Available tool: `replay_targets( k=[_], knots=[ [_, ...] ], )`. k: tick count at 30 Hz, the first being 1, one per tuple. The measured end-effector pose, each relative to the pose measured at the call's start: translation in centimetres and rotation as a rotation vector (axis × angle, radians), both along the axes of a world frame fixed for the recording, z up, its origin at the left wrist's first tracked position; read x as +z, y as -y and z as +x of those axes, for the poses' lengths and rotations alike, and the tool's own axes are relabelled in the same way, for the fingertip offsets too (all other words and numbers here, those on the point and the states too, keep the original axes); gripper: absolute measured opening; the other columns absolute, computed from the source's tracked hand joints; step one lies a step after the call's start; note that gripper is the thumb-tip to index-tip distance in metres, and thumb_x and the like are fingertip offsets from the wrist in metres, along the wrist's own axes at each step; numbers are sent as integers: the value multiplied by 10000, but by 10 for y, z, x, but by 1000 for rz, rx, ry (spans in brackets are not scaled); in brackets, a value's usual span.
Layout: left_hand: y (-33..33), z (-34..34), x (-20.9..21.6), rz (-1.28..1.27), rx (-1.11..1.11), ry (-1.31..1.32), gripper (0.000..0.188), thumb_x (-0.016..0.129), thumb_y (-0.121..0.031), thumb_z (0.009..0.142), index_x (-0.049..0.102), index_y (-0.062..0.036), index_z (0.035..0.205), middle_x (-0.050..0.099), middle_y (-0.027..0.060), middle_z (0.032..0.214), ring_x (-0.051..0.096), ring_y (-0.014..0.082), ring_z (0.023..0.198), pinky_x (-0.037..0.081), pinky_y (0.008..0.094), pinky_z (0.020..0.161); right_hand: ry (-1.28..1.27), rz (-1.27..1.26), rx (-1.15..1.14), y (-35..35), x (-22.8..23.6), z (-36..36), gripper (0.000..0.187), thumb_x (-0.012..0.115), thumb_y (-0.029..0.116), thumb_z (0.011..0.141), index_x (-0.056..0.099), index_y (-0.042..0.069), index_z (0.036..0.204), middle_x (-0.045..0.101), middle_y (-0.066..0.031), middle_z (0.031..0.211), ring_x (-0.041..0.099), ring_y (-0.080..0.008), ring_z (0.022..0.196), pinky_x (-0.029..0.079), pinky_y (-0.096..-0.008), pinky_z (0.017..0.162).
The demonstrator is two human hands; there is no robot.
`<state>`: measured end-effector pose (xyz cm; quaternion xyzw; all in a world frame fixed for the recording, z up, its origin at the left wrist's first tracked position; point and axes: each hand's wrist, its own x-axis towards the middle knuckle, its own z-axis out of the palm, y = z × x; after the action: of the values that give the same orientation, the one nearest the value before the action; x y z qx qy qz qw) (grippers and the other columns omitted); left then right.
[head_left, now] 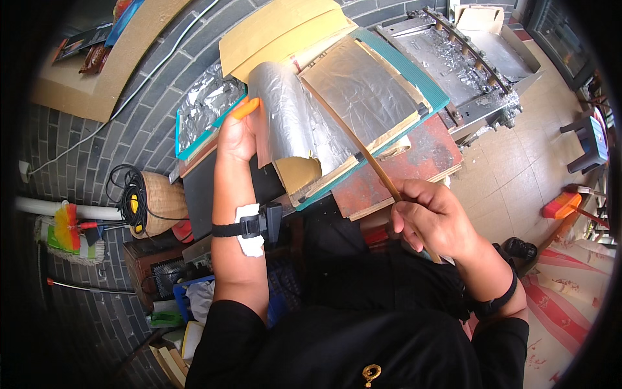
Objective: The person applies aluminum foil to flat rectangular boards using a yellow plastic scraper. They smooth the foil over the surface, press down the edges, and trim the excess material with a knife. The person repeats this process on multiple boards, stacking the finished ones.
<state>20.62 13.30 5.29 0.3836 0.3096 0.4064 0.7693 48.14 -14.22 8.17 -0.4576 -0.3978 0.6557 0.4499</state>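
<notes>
A bamboo-coloured thin flat stick [350, 135] slants across a stack of silver foil sheets [369, 91], its far end at the stack's upper left. Its near end is in my right hand [434, 217], fingers closed round it. On the left, the silver foil layer [282, 110] is curled up and over, with a yellow-brown underside showing at its near end. My left hand [240, 133] grips the curled layer's left edge. An orange cover sits on one of its fingers; the other fingers are mostly hidden. The stack lies on a teal corrugated board [435, 100].
A teal-edged tray [180, 139] of crumpled foil stands left, against the brick wall. Yellow card [278, 32] lies behind the stack. To the right are a metal frame machine [453, 65] with foil scraps and a small dark stool [586, 144]. A reddish board [414, 172] is underneath.
</notes>
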Motion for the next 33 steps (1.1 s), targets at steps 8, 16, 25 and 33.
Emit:
replay_targets(
  k=[8,16,25,33],
  knots=[
    [0,5,1,13,0,1,310,565,-83,889,579,-7,1190,656,100,1137,618,213,1057,459,351,957,60,2,0,-5,7,-3,164,419,10,896,566,-21,830,532,-20,587,500,-79,439,412,-238,445],
    [3,9,4,48,10,8,316,570,-80,881,582,-6,1189,651,102,1149,617,216,1063,460,353,957,66,8,29,-8,4,-4,286,409,-21,905,539,-94,1149,571,-50,709,464,-68,447,400,-220,439],
    [-1,1,0,27,-37,23,302,573,-88,883,589,-6,1174,664,109,1124,627,219,1046,466,352,953,77,29,-15,-5,8,-5,226,423,5,900,601,-47,1030,554,-13,646,505,-79,462,407,-234,439],
    [0,10,1,-13,5,1,305,572,-70,882,568,-26,1184,656,103,1127,629,223,1050,471,362,954,149,-2,47,-14,1,-5,331,421,-10,908,525,-105,1207,573,-58,709,469,-82,436,405,-226,439]
  ],
)
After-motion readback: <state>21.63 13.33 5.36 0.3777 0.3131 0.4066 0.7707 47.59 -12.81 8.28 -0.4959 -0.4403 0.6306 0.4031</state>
